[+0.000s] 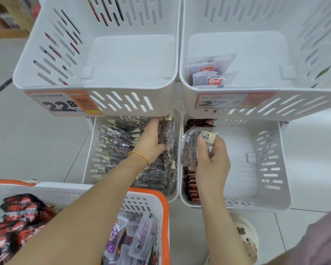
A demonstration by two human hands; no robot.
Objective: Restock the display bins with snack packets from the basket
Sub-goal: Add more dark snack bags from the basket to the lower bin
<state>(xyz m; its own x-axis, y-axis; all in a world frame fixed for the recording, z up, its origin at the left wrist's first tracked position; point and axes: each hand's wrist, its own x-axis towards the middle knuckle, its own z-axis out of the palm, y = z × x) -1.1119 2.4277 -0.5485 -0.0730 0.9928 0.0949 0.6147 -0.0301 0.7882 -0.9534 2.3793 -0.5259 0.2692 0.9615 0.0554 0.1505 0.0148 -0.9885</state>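
My basket [165, 209], slotted white plastic with an orange rim, is cut off at the bottom left; the red-black packs [19, 213] in it blur together. My left hand [151, 139], a gold bangle [141, 157] on its wrist, curls round crinkly clear packets [167, 134] against the right wall of the left bin [89, 159], fingertips hidden. My right hand [211, 161] grips one clear packet [190, 148], thumb on its label, over the left rim of the right bin [273, 169]. The orange tag [222, 101] above is too blurred to read.
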